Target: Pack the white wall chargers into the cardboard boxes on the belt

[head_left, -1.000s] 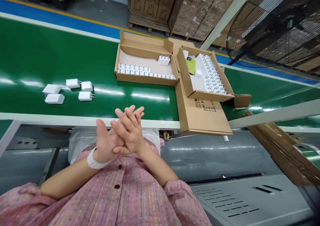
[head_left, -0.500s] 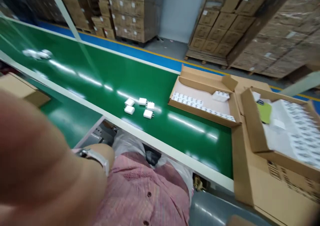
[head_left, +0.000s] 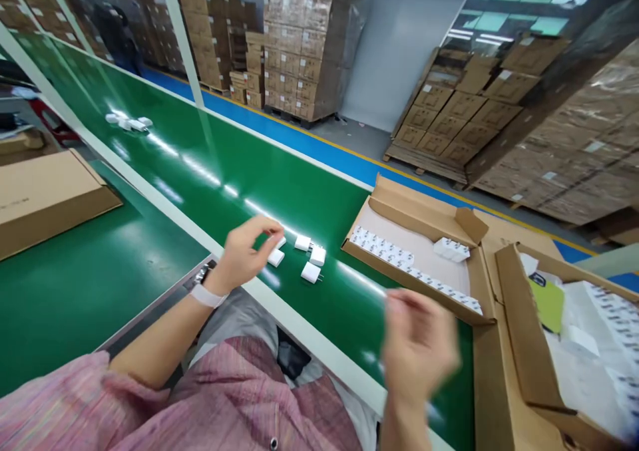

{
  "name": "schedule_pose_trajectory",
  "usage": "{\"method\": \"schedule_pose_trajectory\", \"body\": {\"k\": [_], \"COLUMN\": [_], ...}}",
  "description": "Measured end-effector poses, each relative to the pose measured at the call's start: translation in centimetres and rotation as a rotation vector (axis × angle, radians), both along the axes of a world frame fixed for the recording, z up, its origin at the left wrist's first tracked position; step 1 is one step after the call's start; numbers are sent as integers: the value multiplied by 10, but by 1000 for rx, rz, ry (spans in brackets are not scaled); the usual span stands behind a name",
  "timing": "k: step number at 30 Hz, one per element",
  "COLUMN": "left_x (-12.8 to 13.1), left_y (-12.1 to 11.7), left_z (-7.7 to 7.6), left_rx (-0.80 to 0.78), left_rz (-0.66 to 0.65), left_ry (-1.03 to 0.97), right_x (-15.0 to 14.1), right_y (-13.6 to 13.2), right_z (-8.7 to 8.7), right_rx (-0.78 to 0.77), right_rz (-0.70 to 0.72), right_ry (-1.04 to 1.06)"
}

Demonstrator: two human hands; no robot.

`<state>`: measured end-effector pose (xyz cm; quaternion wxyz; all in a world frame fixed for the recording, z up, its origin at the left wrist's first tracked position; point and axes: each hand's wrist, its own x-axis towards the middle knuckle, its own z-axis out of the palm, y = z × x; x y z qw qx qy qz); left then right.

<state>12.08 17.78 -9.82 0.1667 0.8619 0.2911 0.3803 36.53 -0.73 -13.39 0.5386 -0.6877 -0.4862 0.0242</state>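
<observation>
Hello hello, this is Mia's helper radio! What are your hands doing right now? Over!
Left hand at the white chargers, on the green belt. Right hand blurred, above the belt. Cardboard box just beyond it.

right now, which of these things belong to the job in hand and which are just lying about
Likely part of the work:
left hand
right hand, blurred
chargers by the left hand
open carton
box with green card

Just lying about:
far chargers on the belt
flat box
stacked cartons
</observation>
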Motion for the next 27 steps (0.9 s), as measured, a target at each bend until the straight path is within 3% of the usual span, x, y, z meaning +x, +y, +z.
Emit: {"method": "schedule_pose_trajectory", "body": {"k": [4, 7, 11, 15, 20, 23, 25, 27], "left_x": [12, 14, 24, 45, 78, 81, 77, 76], "left_y": [13, 13, 7, -7, -35, -37, -29, -18], "left_z": [-54, -75, -66, -52, -49, -45, -39, -34], "left_rx": [-51, -62, -56, -75, -157, -200, -212, -215], "left_rz": [-80, -43, -60, -144, -205, -364, -382, -207], "left_ry": [387, 467, 571, 620, 714, 602, 519, 514], "right_x": [-18, -30, -22, -6, -8, 1, 15, 30], "right_y": [40, 61, 58, 39, 28, 27, 29, 38], "right_z": [-36, -66, -79, -66, -50, -49, -49, -48], "right_rx": [-92, -240, -300, -324, -325, -351, -388, -438], "right_rz": [58, 108, 105, 210, 298, 386, 279, 79], "right_ry": [-125, -247, -293, -235, -239, -195, -172, -175]}}
